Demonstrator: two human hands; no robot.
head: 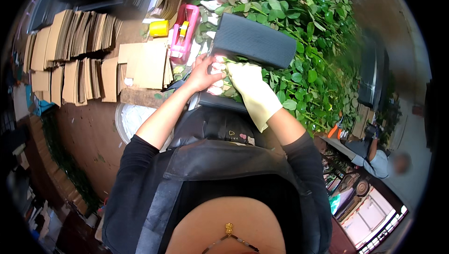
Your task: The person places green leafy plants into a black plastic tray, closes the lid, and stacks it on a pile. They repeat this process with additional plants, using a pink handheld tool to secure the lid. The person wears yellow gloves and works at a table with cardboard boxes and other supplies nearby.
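Note:
A row of pale pink roses lies before me, heads to the left and leafy stems to the right. My bare left hand is around the heads, its thumb across them and its fingers at the far end. My right hand, in a pale yellow rubber glove, is curled over the leaves and stems just behind the heads. A dark corrugated sheet stands raised beyond both hands. Nearer my apron, a dark panel lies under the roses. The right fingertips are partly hidden among leaves.
A large heap of leafy stems spreads right. A pink tape dispenser, a yellow tape roll and cardboard pieces lie left. Orange-handled pruning shears rest at right. A white bin stands below the table; another person is far right.

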